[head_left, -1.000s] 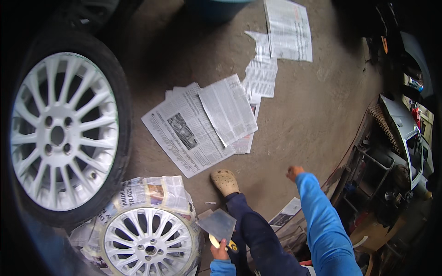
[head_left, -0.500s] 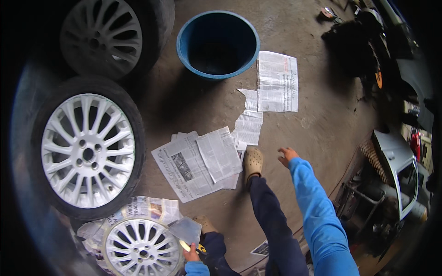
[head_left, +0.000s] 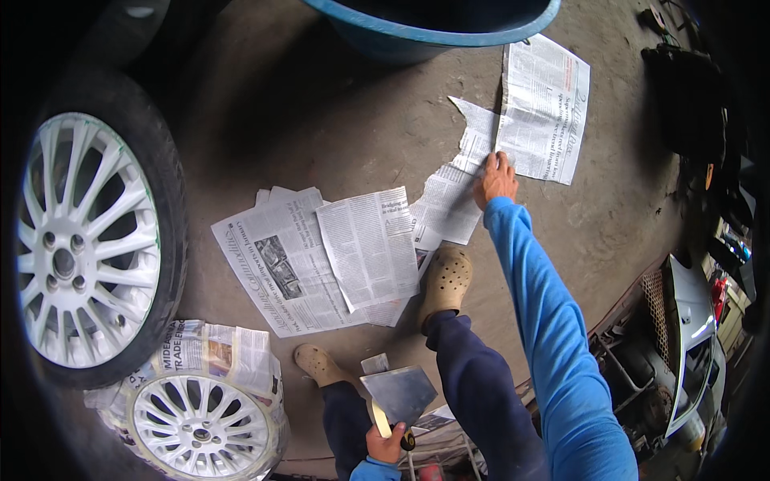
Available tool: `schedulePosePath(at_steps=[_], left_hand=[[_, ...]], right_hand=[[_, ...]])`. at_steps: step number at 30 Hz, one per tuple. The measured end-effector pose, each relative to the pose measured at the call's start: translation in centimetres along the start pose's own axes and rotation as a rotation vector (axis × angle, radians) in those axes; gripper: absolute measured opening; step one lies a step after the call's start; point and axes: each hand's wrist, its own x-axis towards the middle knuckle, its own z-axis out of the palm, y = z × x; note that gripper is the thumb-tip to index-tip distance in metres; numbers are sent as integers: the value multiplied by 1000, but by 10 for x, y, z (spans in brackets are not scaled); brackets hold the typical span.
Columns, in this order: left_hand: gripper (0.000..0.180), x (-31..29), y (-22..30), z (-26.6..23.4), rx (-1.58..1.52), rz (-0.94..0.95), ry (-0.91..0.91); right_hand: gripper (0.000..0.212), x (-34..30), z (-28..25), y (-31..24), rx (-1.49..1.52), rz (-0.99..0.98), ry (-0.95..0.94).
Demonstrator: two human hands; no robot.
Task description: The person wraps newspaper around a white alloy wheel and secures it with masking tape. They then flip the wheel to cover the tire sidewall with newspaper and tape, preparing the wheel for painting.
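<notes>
My right hand (head_left: 496,181) reaches forward and down to the floor, fingers drawn together at the lower left edge of a newspaper sheet (head_left: 545,116). A torn newspaper strip (head_left: 447,200) lies beside and partly under that hand. Low in the picture, my left hand (head_left: 386,443) is closed around a broad flat grey scraper-like piece (head_left: 405,393). A pale yellow strip and a black-and-yellow end show by the fingers; its exact kind is unclear. Further left, more newspaper sheets (head_left: 369,248) overlap on the floor.
A blue tub (head_left: 433,36) stands ahead. At the left is a tyre on a white alloy wheel (head_left: 88,240); below it, another white wheel (head_left: 200,433) has newspaper around it. My shoes (head_left: 447,280) are close to the sheets. A car door (head_left: 690,345) and metal parts lie at the right.
My right hand has moved forward to the newspaper and its spread fingers have closed in. My left hand has moved right, away from the papered wheel, with the grey piece. The view has shifted closer.
</notes>
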Motion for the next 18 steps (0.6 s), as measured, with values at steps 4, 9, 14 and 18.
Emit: schedulePosePath(at_steps=[4, 9, 14, 18], left_hand=[[24, 19, -11, -15, 33, 34, 71], [25, 28, -35, -50, -164, 185, 85], [31, 17, -40, -66, -127, -33, 158], [30, 0, -29, -61, -407, 20, 37]], right_hand=[[56, -11, -6, 7, -125, -46, -70], [57, -61, 1, 19, -52, -82, -117], [66, -62, 7, 18, -126, -43, -38], [68, -19, 17, 16, -80, -35, 43]])
